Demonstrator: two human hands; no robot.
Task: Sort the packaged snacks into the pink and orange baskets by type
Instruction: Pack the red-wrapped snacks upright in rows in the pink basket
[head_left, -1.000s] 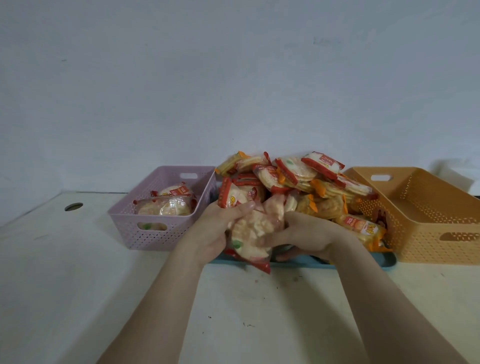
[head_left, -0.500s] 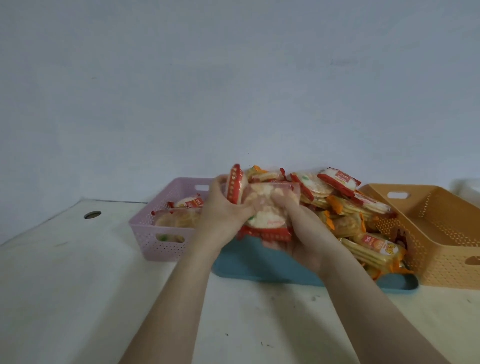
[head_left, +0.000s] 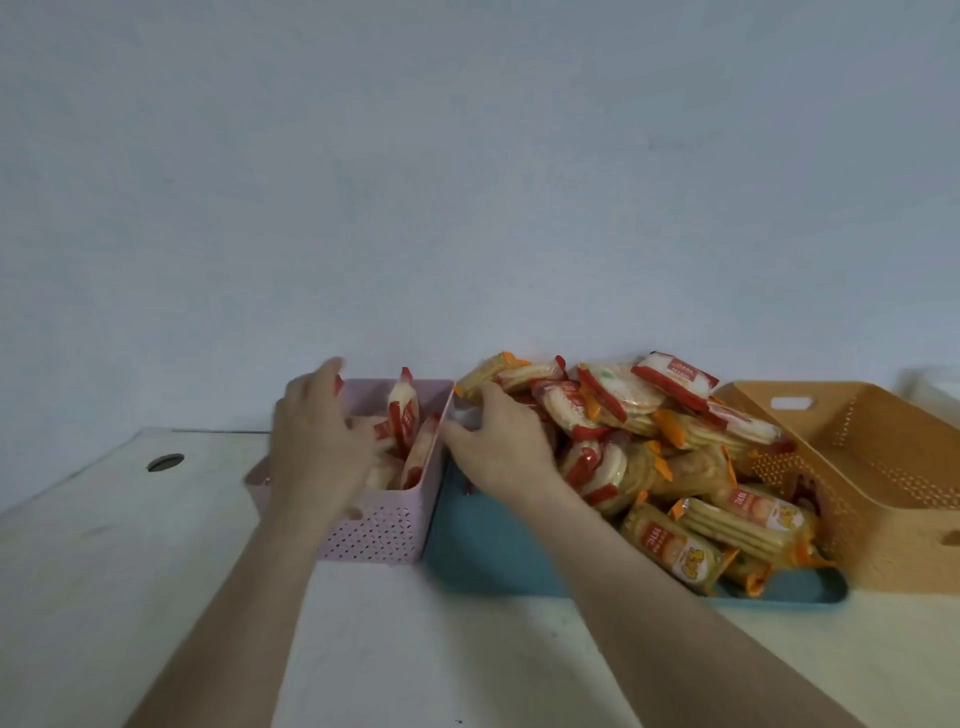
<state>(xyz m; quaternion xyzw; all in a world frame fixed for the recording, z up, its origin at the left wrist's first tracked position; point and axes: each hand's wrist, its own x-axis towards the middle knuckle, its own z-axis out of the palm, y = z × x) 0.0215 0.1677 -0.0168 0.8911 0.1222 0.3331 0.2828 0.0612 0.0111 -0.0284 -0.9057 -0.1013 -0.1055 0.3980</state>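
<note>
Packets (head_left: 404, 415) went from my hands into pink basket (head_left: 379, 530); left hand (head_left: 317, 441) loose, right hand (head_left: 498, 447) unclear; standing ones may topple

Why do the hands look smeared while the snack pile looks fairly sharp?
Head view: motion blur smears the left hand over the pink basket, the right hand less; the snack pile is sharper. Head view: light is soft and even, no glare, only faint shadows on the table.

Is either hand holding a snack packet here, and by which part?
Cannot tell: left hand reaches among packets in the pink basket, right hand is at the pile; blur hides any grip.
</note>
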